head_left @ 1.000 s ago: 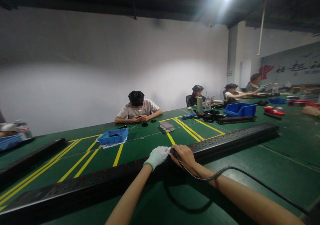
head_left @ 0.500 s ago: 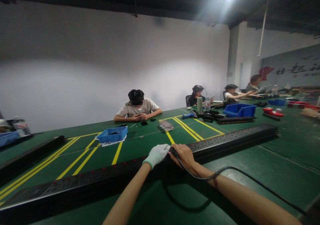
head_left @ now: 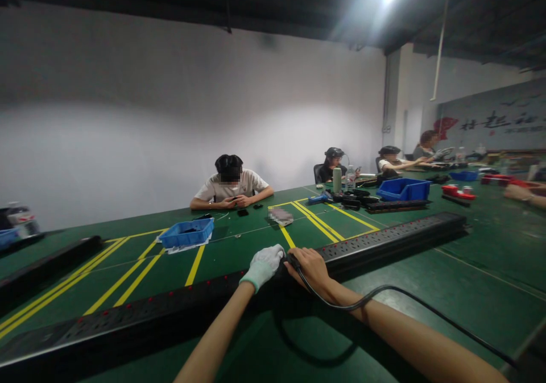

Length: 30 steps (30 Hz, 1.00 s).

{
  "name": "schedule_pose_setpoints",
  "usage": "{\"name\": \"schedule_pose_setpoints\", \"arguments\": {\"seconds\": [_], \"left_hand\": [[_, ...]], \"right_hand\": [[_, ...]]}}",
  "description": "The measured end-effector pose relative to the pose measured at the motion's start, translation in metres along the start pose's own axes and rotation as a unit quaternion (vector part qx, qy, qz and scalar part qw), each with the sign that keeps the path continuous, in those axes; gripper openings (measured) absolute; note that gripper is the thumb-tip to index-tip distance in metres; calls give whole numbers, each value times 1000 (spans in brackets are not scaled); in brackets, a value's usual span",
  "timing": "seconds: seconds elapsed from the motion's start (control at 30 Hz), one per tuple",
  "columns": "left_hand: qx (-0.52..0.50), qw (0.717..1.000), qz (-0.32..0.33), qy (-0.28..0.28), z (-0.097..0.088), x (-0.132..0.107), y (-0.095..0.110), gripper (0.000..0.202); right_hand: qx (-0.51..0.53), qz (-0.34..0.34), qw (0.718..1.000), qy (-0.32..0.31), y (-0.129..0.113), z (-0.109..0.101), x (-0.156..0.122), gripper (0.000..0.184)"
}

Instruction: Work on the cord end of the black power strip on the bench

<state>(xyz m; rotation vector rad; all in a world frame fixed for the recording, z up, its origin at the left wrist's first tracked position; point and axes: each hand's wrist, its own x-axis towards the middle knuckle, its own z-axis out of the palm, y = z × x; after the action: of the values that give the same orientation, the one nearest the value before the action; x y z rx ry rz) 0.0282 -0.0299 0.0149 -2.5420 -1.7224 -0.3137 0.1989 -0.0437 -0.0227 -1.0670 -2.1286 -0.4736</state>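
Observation:
A long black power strip (head_left: 153, 310) with rows of sockets and small red switches lies slantwise across the table before me. My left hand (head_left: 265, 265), in a white glove with a mint cuff, rests over the strip's middle with its fingers curled; what they hold, if anything, is hidden. Bare and right beside it, my right hand (head_left: 310, 269) is closed around a black plug at the end of a black cable (head_left: 386, 287). The cable loops over my right forearm and runs off to the lower right. The plug's tip is hidden between the hands.
A blue tray (head_left: 187, 233) with dark parts sits beyond the strip on the green table (head_left: 482, 303). Another black strip (head_left: 51, 263) lies at left. A blue bin (head_left: 403, 190), bottles and dark tools stand farther right. Several people sit along the far side.
The view has shifted slightly, so the scene sits a little further left. Both hands stay together at the same place on the strip, with the plug still in my right hand.

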Motion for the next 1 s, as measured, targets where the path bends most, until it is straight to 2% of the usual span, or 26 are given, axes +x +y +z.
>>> {"name": "schedule_pose_setpoints", "arguments": {"seconds": [0.2, 0.43, 0.7, 1.0], "left_hand": [[4, 1000, 7, -6, 2, 1, -2, 33], [26, 997, 66, -15, 11, 1, -8, 32], [43, 994, 102, -9, 20, 3, -15, 36], [48, 990, 130, -1, 21, 6, -18, 34]], "right_hand": [[2, 3, 1000, 0, 0, 0, 0, 22], [-15, 0, 1000, 0, 0, -1, 0, 23], [-15, -4, 1000, 10, 0, -1, 0, 22], [-6, 5, 1000, 4, 0, 0, 0, 22]]}}
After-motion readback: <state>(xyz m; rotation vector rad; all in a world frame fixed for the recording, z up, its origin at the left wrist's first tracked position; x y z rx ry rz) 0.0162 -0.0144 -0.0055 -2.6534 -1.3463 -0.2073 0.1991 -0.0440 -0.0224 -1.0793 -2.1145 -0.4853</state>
